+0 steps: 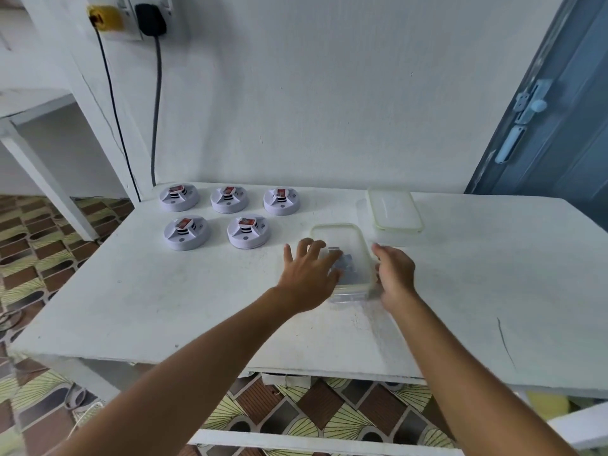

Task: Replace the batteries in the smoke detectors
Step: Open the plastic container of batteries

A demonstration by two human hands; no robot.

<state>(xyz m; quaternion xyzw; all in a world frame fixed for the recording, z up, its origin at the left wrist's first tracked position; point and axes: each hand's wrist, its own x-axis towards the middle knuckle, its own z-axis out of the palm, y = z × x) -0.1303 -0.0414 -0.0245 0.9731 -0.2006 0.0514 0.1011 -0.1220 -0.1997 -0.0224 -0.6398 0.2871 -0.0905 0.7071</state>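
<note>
Several white round smoke detectors (249, 232) stand in two rows at the back left of the white table (164, 291), each with a red-labelled battery on top. A clear plastic container (345, 238) holding dark batteries (345, 261) sits mid-table. My left hand (309, 274) reaches over its left side with fingers spread and straight. My right hand (394, 274) is at the container's right wall, fingers loosely bent; whether it touches the wall is blurred.
The container's clear lid (394, 209) lies behind it to the right. Two black cables (158, 93) hang from wall sockets at the back left. A blue door (559, 126) stands at the right. A patterned floor shows below the table's front edge.
</note>
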